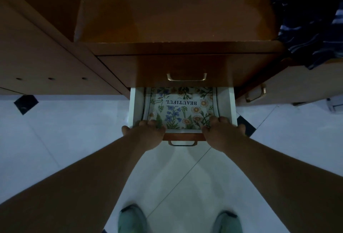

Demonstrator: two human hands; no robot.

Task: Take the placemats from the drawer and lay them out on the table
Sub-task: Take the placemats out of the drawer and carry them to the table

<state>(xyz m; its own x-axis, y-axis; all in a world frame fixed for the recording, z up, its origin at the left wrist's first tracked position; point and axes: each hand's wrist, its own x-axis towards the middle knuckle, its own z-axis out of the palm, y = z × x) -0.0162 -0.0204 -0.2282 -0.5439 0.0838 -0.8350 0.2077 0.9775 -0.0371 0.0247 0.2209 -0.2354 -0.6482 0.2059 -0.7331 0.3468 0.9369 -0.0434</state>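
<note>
A lower drawer [137,102] with white inner walls stands pulled out under a brown wooden cabinet. Inside lies a floral placemat [182,110] printed with the word BEAUTIFUL, seen upside down; whether more lie beneath it is hidden. My left hand [147,132] reaches over the drawer's front edge at the left, fingers curled onto the placemat's near left corner. My right hand [221,132] does the same at the near right corner. Both thumbs rest outside the drawer front.
The drawer above [186,67] is shut, with a brass handle. The open drawer's own handle [181,143] shows between my wrists. Another cabinet front with a handle [257,93] is at the right. White floor tiles lie below, with my two shoes [132,218] at the bottom.
</note>
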